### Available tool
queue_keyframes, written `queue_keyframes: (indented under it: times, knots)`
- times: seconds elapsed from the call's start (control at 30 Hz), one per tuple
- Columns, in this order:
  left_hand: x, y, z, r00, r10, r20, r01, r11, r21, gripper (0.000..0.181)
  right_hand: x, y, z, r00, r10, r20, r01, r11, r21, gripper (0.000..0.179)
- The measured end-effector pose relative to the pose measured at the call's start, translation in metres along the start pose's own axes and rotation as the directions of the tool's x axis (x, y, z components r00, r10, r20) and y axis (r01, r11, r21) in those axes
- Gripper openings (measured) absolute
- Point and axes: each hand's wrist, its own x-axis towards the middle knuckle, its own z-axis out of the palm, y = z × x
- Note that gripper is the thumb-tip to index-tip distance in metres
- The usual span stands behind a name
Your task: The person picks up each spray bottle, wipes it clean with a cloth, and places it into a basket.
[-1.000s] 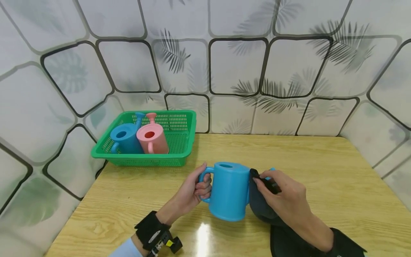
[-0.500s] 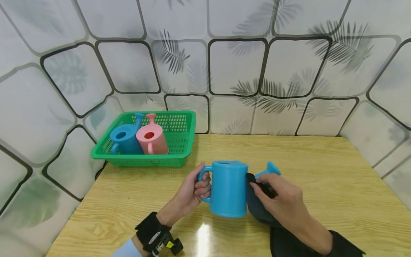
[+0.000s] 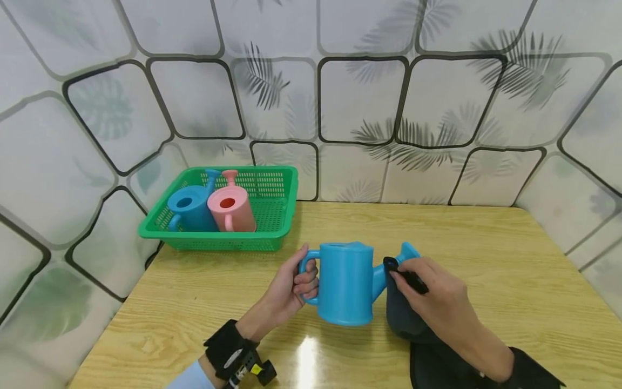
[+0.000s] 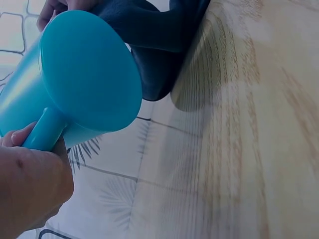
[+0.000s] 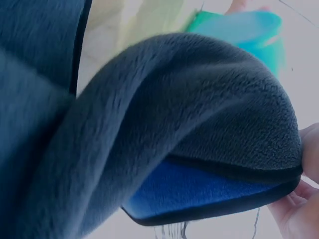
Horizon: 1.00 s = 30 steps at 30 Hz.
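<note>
A light-blue toy watering can (image 3: pixel 346 283) is held above the table, its spout pointing right. My left hand (image 3: pixel 288 285) grips its handle, fingers curled through the loop. In the left wrist view the can's flat base (image 4: pixel 92 69) faces the camera. My right hand (image 3: pixel 443 302) pinches the edge of a dark grey cloth (image 3: pixel 408 319), which hangs down beside the spout and onto the table. The right wrist view shows the plush cloth (image 5: pixel 214 104) folded over, with a blue reverse side and black edging. The hand partly covers the spout's flared end.
At the back left of the wooden table (image 3: pixel 510 259) stands a green plastic basket (image 3: pixel 228 244). In it are a darker blue watering can (image 3: pixel 191 210) and a pink watering can (image 3: pixel 232 208). A patterned wall covering (image 3: pixel 359 102) rises behind the table.
My right hand has drawn the cloth away from the can's body, lately to the right, baring the spout. The can has risen slightly and turned a little, still in my left hand.
</note>
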Motion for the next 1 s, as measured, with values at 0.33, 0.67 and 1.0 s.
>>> queue_keyframes:
  times: [0.33, 0.67, 1.0]
  knots:
    - [-0.001, 0.000, -0.001, 1.000, -0.010, -0.003, 0.010, 1.000, -0.028, 0.045, 0.002, 0.013, -0.020, 0.998, 0.058, -0.026, -0.060, 0.997, -0.057, 0.048]
    - [-0.001, -0.001, 0.001, 1.000, -0.007, 0.001, 0.007, 1.000, -0.031, 0.046, -0.003, 0.012, -0.017, 0.998, 0.045, -0.032, -0.046, 0.999, -0.015, 0.047]
    - [-0.002, -0.003, 0.004, 1.000, -0.013, -0.017, 0.012, 0.999, -0.053, 0.046, -0.008, 0.002, -0.006, 0.999, 0.045, 0.016, -0.045, 0.999, 0.012, 0.046]
